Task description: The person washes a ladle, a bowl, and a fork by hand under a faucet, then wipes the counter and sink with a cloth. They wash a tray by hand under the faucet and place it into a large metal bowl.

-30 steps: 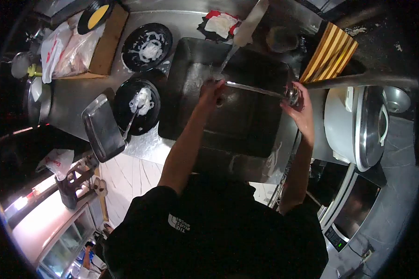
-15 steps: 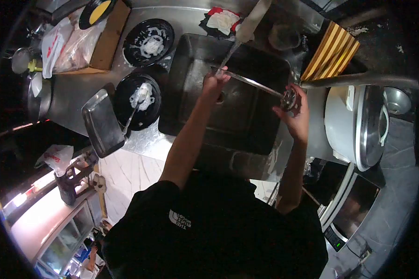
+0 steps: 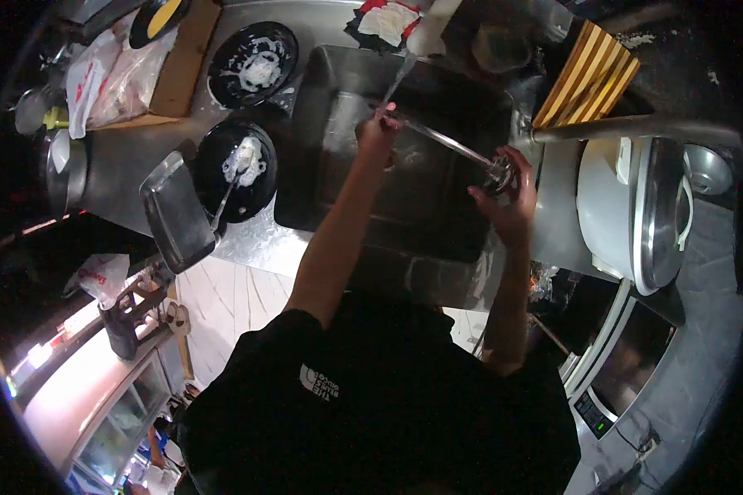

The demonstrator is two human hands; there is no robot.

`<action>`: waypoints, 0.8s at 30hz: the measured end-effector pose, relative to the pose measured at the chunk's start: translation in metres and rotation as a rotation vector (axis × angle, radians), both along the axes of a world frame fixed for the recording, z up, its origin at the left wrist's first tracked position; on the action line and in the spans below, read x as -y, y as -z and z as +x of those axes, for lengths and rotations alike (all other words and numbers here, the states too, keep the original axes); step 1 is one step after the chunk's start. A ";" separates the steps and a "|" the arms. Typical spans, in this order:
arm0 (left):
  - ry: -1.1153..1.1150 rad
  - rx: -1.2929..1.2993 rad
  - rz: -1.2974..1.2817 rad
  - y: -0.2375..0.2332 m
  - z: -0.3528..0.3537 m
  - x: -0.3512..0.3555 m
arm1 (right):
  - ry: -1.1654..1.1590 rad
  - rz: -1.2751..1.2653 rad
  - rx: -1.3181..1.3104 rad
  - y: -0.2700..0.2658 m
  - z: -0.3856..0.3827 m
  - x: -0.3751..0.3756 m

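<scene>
A long, shiny metal utensil (image 3: 447, 142) spans the gap between both hands over the dark sink basin (image 3: 404, 202). My left hand (image 3: 377, 130) is closed around the end of its handle. At the other end, my right hand (image 3: 510, 196) curls its fingers around the rounded head, whose exact shape is too blurred and covered to make out. From the faucet (image 3: 431, 29), a water stream (image 3: 395, 84) falls onto the utensil beside my left hand.
Left of the sink sit two black bowls (image 3: 223, 74) (image 3: 215, 153) with white suds, plus a rectangular metal pan (image 3: 176, 213). A cardboard box (image 3: 188, 62) stands behind. To the right are a striped board (image 3: 588, 78) and a white rice cooker (image 3: 607, 206). A cloth (image 3: 388, 23) lies behind the sink.
The whole view has shifted slightly, moving the surroundings up and left. My right hand has shifted a little on the utensil's head; my left hand keeps its hold.
</scene>
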State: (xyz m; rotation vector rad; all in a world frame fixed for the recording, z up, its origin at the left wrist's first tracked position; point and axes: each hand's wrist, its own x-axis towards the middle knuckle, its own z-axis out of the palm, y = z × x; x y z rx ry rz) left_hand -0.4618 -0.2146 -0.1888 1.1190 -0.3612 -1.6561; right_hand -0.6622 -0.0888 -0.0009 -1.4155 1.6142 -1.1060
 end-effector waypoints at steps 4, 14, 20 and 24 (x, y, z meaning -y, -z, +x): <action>0.019 -0.542 -0.215 -0.004 0.008 0.000 | 0.015 -0.083 0.073 0.022 -0.021 -0.001; 0.247 -0.752 0.035 0.033 -0.017 0.081 | 0.140 -0.125 -0.093 -0.020 0.000 -0.019; 0.191 -0.162 -0.224 0.026 -0.011 0.122 | 0.247 -0.223 0.021 -0.032 -0.002 -0.052; 0.035 0.045 0.004 0.036 0.010 0.151 | 0.309 -0.164 0.156 -0.025 -0.009 -0.069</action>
